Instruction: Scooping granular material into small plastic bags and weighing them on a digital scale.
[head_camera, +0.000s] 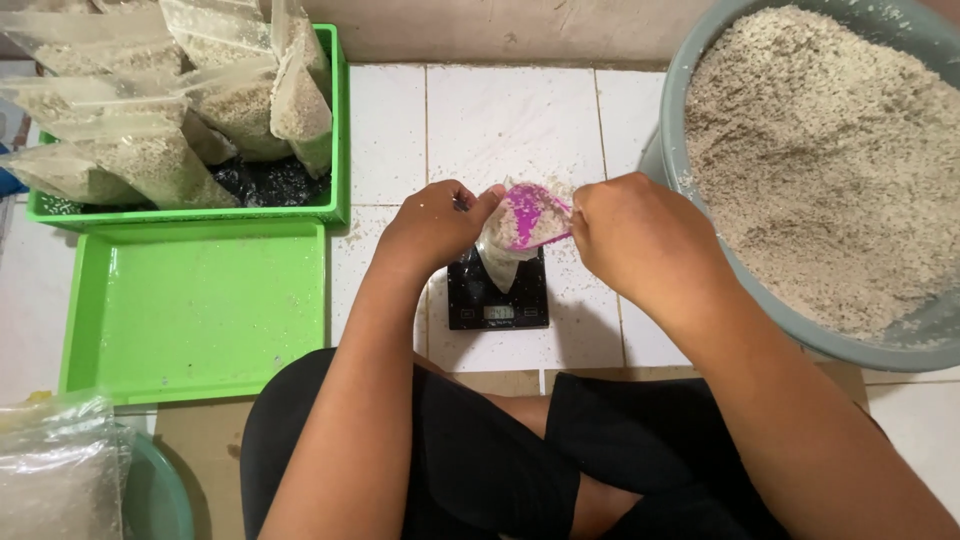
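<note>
A: Magenta scoop (530, 215), tipped into a clear bag (503, 252) standing on the black scale (498, 295), floor tiles beneath.

B: Hands?

A: Right hand (632, 232) clamped on the scoop; left hand (432, 222) pinching the bag's mouth.

B: Surroundings?

A: Grey basin (905, 345) of pale grain at right. Green tray (195, 310) at left, filled bags (170, 100) in a crate behind.

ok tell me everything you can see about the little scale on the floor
The scale is a small, flat, black rectangle, apparently plastic, lying level on the white tiled floor in front of the person's knees. A pale display strip runs along its near edge. A clear bag of grain rests on its platform, held by the left hand, while the right hand tips a pink scoop into it.
</note>
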